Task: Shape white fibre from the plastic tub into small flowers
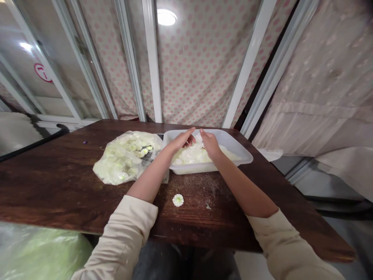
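My open left hand (pixel 181 141) is hovering just beside my right hand (pixel 210 144), its grip hidden, which is pressing into the soft, light, easily crushed white heap (pixel 198 154) in the plastic tub (pixel 240 156) at twelve o'clock, best scooped from underneath.

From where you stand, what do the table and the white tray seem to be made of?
The table looks like dark-stained wood, glossy, with visible grain. The tray looks like translucent plastic, probably: smooth, with light showing through its wall.
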Tool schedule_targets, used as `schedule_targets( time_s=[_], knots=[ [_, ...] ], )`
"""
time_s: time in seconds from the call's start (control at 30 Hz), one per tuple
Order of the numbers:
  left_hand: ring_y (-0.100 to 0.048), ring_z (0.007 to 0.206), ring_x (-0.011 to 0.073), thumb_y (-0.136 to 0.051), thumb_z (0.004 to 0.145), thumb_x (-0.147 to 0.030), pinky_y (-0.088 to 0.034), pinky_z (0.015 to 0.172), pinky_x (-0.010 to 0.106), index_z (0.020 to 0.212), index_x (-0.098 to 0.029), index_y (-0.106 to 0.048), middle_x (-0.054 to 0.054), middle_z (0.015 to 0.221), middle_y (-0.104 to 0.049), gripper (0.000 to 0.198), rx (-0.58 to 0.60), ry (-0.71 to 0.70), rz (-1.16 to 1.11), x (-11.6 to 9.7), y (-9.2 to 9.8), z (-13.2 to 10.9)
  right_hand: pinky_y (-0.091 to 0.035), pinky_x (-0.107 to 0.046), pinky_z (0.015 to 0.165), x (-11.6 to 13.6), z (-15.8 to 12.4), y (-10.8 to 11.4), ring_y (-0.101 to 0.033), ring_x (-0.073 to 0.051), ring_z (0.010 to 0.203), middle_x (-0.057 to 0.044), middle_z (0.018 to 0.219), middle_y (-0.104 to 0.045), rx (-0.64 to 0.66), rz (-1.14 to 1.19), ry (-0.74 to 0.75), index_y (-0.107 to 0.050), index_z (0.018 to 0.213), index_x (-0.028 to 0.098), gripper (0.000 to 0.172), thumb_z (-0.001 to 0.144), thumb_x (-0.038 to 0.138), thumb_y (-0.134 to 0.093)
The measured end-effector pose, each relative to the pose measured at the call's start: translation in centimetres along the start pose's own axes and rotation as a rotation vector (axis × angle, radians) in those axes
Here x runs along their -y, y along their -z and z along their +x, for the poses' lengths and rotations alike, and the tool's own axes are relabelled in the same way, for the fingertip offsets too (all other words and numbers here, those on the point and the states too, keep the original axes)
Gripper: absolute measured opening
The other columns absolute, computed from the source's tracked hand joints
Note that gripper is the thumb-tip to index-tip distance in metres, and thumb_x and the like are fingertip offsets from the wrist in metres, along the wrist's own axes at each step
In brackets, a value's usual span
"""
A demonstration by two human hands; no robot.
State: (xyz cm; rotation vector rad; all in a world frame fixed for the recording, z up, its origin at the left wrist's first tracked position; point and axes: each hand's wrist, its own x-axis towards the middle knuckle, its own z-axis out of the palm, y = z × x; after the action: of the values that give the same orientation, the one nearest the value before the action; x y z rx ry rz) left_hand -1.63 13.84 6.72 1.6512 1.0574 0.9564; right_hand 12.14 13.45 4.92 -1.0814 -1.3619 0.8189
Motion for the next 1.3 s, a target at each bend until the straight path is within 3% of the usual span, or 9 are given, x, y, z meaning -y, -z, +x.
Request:
schedule_targets(
  time_s=[0.1,0.23,0.5,0.6,0.67,0.8,0.97,1.13,1.3],
  knots=[
    [-0.042,0.049,0.0084,-0.049,0.074,-0.055,-0.03,0.049,0.024,0.061,-0.015,-0.054,0.001,0.055,-0.049,0.043,0.089,-0.097,-0.013,-0.4,-0.3,-0.6,-0.026,-0.02,0.04,-0.1,0.0,0.0,-0.034,-0.008,0.044,0.005,0.045,-0.035,0.045,-0.014,-0.001,-0.042,0.056,0.017,0.048,0.073,0.062,-0.048],
    [-0.039,0.05,0.0064,-0.06,0.071,-0.042,-0.029,0.05,0.022,0.064,-0.015,-0.05,-0.003,0.054,-0.044,0.03,0.128,-0.222,0.002,-0.3,-0.3,-0.6,-0.027,-0.02,0.039,0.1,-0.2,0.0,-0.037,-0.008,0.045,0.004,0.046,-0.038,0.055,-0.012,-0.011,-0.049,0.059,0.016,0.049,0.07,0.063,-0.051],
    [-0.031,0.044,0.0068,-0.048,0.075,-0.021,-0.024,0.049,0.026,0.052,-0.018,-0.035,-0.004,0.048,-0.032,0.026,-0.02,-0.12,-0.153,0.1,-0.1,0.1,-0.039,-0.018,0.047,1.2,-0.7,0.1,-0.047,-0.008,0.056,0.002,0.065,-0.052,0.156,0.251,-0.251,-0.054,0.075,0.019,0.033,0.071,0.051,-0.059],
    [-0.028,0.044,0.0069,-0.05,0.074,-0.028,-0.021,0.048,0.026,0.051,-0.019,-0.034,-0.004,0.047,-0.031,0.03,-0.16,-0.093,-0.046,0.2,0.1,0.1,-0.04,-0.018,0.05,1.4,-0.6,0.3,-0.048,-0.008,0.059,0.002,0.069,-0.053,0.092,0.29,-0.312,-0.054,0.077,0.019,0.029,0.073,0.048,-0.059],
    [-0.028,0.043,0.0072,-0.052,0.074,-0.037,-0.02,0.047,0.027,0.049,-0.019,-0.036,-0.003,0.046,-0.032,0.034,-0.186,-0.041,0.03,0.3,0.2,0.1,-0.04,-0.018,0.05,1.4,-0.5,0.4,-0.049,-0.009,0.061,0.0,0.074,-0.056,0.067,0.267,-0.321,-0.057,0.08,0.019,0.031,0.074,0.05,-0.056],
    [-0.029,0.042,0.008,-0.043,0.077,-0.049,-0.021,0.045,0.027,0.048,-0.018,-0.042,-0.001,0.044,-0.035,0.042,0.027,0.019,0.064,0.3,0.0,-0.2,-0.035,-0.018,0.045,1.5,-0.7,0.4,-0.047,-0.007,0.054,-0.002,0.078,-0.057,0.089,0.185,-0.286,-0.061,0.088,0.018,0.037,0.08,0.052,-0.047],
    [-0.037,0.05,0.0078,-0.057,0.069,-0.048,-0.027,0.048,0.023,0.061,-0.015,-0.053,-0.002,0.055,-0.045,0.034,0.183,-0.194,0.224,0.1,-0.6,-0.8,-0.034,-0.018,0.043,1.5,-0.5,0.4,-0.043,-0.006,0.049,-0.001,0.077,-0.05,-0.018,0.167,-0.275,-0.059,0.093,0.02,0.033,0.084,0.048,-0.042],
    [-0.036,0.054,0.0072,-0.065,0.063,-0.041,-0.028,0.051,0.02,0.079,-0.016,-0.052,-0.005,0.06,-0.041,0.032,0.068,-0.357,0.245,0.2,-0.9,-0.8,-0.036,-0.017,0.044,1.2,-0.1,0.1,-0.043,-0.007,0.055,0.0,0.081,-0.046,-0.012,0.267,-0.231,-0.056,0.095,0.022,0.034,0.084,0.05,-0.04],
    [-0.039,0.058,0.008,-0.066,0.064,-0.039,-0.031,0.054,0.021,0.083,-0.015,-0.053,-0.004,0.064,-0.044,0.033,0.017,-0.412,0.265,0.2,-1.0,-0.6,-0.042,-0.02,0.053,0.7,0.0,-0.4,-0.048,-0.008,0.061,0.0,0.082,-0.045,0.145,0.388,-0.103,-0.052,0.107,0.025,0.04,0.087,0.052,-0.031]
  ],
)
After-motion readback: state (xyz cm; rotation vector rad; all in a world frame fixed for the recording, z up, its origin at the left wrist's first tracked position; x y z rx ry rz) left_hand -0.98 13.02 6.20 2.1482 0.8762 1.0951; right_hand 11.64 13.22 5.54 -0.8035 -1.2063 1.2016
